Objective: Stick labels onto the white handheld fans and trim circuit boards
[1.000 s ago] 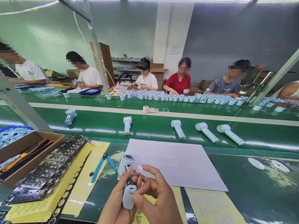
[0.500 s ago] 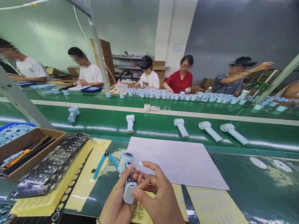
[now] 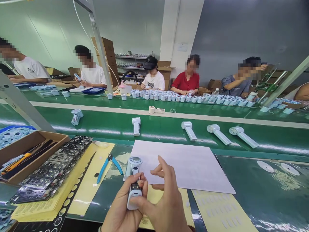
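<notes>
My left hand (image 3: pixel 123 203) is wrapped round the handle of a light-blue handheld fan (image 3: pixel 134 193), whose round head points away from me. Dark circuit board shows along the handle, and a pale cap with a small slot closes its near end. The thumb of my right hand (image 3: pixel 166 199) rests at that cap, while its other fingers are spread apart and hold nothing visible. Left of the fan, blue-handled cutters (image 3: pixel 109 166) lie partly on a yellow sheet. A white sheet (image 3: pixel 178 164) lies beyond my right hand.
Several fans (image 3: pixel 190 130) lie on the green conveyor belt (image 3: pixel 159 127). At left are stacked circuit boards (image 3: pixel 58 164) and a cardboard box (image 3: pixel 58 139) of tools. A yellow sheet of clear strips (image 3: pixel 217 209) lies at right. Several co-workers sit across the belt behind rows of blue parts.
My right fingers have spread and lifted off the handle's side, leaving the thumb at the cap. A small white piece at my right fingertip is no longer visible. The fan has turned slightly.
</notes>
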The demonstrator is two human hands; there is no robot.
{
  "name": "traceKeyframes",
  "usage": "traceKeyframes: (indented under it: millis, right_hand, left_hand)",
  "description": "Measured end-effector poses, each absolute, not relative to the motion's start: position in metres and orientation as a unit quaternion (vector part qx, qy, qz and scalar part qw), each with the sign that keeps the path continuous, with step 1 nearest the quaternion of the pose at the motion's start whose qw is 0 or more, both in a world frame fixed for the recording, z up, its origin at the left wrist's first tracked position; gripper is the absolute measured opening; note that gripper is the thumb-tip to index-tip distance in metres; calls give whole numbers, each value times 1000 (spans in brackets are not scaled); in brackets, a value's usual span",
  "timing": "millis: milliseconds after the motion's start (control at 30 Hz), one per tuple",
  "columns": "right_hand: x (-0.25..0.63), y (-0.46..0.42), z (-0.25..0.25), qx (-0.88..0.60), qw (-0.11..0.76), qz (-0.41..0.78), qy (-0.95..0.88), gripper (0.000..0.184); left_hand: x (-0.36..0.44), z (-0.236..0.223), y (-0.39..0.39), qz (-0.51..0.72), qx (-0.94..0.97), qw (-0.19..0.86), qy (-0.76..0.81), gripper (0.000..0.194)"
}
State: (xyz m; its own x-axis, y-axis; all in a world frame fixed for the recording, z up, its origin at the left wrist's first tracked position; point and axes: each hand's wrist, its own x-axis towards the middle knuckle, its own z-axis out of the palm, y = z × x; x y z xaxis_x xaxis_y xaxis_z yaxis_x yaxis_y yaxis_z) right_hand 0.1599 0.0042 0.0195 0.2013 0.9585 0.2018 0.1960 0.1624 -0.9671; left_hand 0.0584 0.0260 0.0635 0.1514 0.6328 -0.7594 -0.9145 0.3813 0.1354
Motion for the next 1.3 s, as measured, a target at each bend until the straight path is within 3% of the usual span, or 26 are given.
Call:
traceKeyframes:
  millis: [67, 133, 233, 300, 433, 600, 1000, 1133, 1300]
  right_hand:
    - [169, 8, 16, -539, 561, 395, -488, 75]
    - [180, 10, 9, -535, 547, 427, -481, 53]
    - [191, 8, -6, -549, 479, 448, -518, 22]
    - [193, 7, -18, -553, 439, 458, -540, 13]
    - [188, 4, -37, -558, 401, 429, -586, 11]
    - [185, 2, -46, -573, 366, 293, -673, 15]
    - [190, 8, 0, -436, 481, 554, -522, 11]
    - [179, 13, 23, -428, 457, 565, -537, 6]
    - [172, 22, 35, -466, 405, 549, -563, 7]
  left_hand:
    - [52, 60, 25, 526, -150, 730, 409, 15]
    - [45, 53, 24, 533, -85, 709, 453, 13]
    - [34, 36, 20, 530, 32, 669, 520, 20]
    - [27, 24, 17, 519, 92, 665, 529, 24]
    - [20, 7, 10, 486, 181, 676, 523, 25]
    - [23, 7, 6, 466, 207, 674, 534, 31]
    - [28, 21, 15, 479, 180, 685, 518, 46]
    - [34, 30, 22, 506, 116, 662, 541, 35]
    - [34, 29, 30, 536, 90, 661, 517, 34]
